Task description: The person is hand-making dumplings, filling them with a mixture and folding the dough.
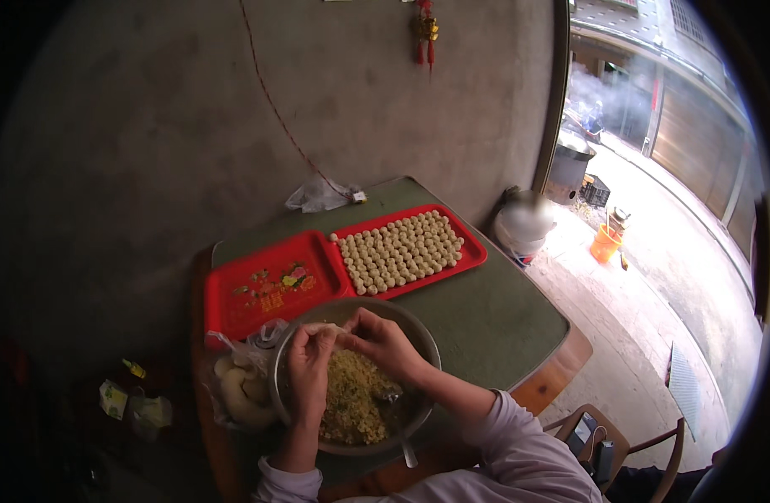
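- Leftmost, just beside the left hand, there's a clear plastic bag (209, 379) with thick pale dough-like lumps (242, 394) inside; I'd keep its loose mouth off the wrist.
- Beyond the left hand, up and a little left, lies a red tray (234, 308) with a flower print showing.
- And here's the left hand (308, 362), fingers drawn in narrow, fingertips on a pale piece (326, 328)! A light, steady hold should serve best; squeeze hard and something that soft-looking could tear.
- That pale piece sits right between the two hands, above the far part of a metal bowl (420, 337). Its exact shape I can't tell, fingers cover so much. Good spot, though: any crumbs ought to drop into the bowl.
- Below the hands, a crumbly yellow-green mixture (351, 402); fingertips are best kept clean of it, as grains along an edge could spoil a pinch.
- Now the right hand (387, 345), thumb and fingers closed in a pinch at the piece's right side. Small, even presses, I'd say, matching the left.
- Beneath the right wrist leans a spoon (408, 453), handle over the rim toward the person; mind the sleeve there.
- Past the right hand, another red tray (477, 256) on the green tabletop (507, 323), rows of little pale balls (402, 250) set close. Matching their size looks wise.
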The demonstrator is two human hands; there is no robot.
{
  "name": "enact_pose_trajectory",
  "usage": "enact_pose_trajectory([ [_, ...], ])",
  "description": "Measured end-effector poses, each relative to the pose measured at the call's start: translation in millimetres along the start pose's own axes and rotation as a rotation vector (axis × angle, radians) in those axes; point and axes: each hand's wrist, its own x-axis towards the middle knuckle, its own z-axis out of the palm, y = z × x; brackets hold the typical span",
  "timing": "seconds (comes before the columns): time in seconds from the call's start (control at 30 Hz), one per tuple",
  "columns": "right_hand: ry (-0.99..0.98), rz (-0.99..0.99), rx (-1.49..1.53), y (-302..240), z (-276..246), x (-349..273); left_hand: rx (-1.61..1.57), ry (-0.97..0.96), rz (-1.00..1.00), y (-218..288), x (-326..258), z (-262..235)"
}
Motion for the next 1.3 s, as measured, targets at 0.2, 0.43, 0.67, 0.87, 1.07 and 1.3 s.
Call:
enact_pose_trajectory([
  [0.2, 0.052, -0.096, -0.115, 8, 2, 0, -0.020, -0.076, -0.041, -4, 7, -9],
  [0.43, 0.047, -0.091, -0.092, 1, 1, 0, -0.019, -0.086, -0.090, -8, 6, -10],
  [0.67, 0.046, -0.136, -0.232, 2, -4, 0, -0.013, -0.079, -0.111, -10, 6, -9],
  [0.87, -0.009, -0.146, -0.292, 3, -5, 2, -0.071, -0.032, -0.098, -13, 9, -12],
  [1.07, 0.020, -0.110, -0.287, 5, -5, 3, -0.053, -0.062, -0.115, -17, 8, -16],
  [1.3, -0.010, -0.115, -0.207, 5, -5, 1, -0.061, -0.088, -0.111, -15, 9, -16],
])
